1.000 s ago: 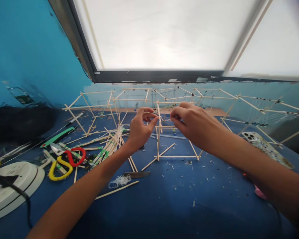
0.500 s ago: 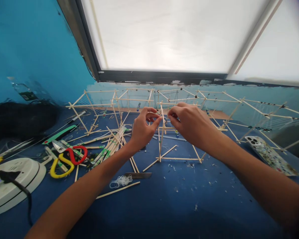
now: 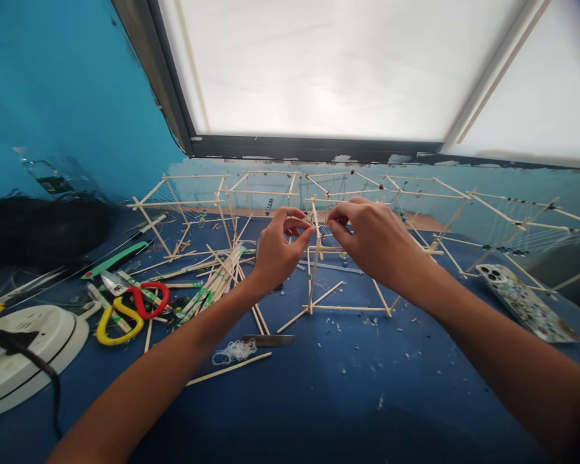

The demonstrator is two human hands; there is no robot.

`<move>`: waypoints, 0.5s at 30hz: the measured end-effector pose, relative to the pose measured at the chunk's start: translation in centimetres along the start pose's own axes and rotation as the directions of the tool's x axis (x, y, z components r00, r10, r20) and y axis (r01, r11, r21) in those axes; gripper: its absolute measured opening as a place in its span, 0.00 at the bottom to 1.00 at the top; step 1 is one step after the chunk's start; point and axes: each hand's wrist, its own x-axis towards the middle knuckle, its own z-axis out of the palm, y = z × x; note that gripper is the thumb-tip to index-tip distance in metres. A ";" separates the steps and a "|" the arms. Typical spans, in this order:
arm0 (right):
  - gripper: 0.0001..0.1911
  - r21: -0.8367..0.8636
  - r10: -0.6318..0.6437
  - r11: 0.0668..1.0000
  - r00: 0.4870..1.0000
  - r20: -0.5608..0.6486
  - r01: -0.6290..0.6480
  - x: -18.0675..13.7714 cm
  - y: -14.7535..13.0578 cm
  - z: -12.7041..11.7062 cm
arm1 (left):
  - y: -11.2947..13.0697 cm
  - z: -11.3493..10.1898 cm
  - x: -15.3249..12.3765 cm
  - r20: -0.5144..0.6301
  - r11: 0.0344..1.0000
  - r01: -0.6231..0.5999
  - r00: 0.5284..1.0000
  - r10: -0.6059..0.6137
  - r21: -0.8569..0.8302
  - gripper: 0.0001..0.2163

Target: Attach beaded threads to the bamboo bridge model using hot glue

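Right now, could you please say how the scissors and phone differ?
The scissors have spread red and yellow looped handles; the phone is a flat slab in a speckled case. The scissors lie at left among wooden sticks; the phone lies at right, camera side up. Neither is held.

To the left of one phone, two hands are counted; farther left, one tangle of white bands, one bottle and one power strip are seen.
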 end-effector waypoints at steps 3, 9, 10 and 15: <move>0.12 0.100 0.037 0.994 0.999 -0.040 -0.033 0.0 0.1 0.1 | 0.0 0.0 -0.1 0.002 1.000 0.007 1.000 -0.007 0.001 0.12; 0.09 0.436 0.166 0.889 0.986 -0.027 -0.138 0.6 0.9 0.1 | 0.1 0.0 0.0 0.012 0.999 0.032 0.999 -0.032 -0.002 0.12; 0.09 0.505 0.183 0.847 0.983 0.018 -0.167 0.8 1.0 -0.1 | 0.1 0.0 0.0 0.011 0.999 0.034 0.999 -0.034 -0.003 0.13; 0.06 0.843 0.380 0.507 0.924 -0.030 -0.181 1.1 1.9 -1.9 | 0.1 0.0 0.0 0.006 0.999 0.043 0.999 -0.043 0.002 0.13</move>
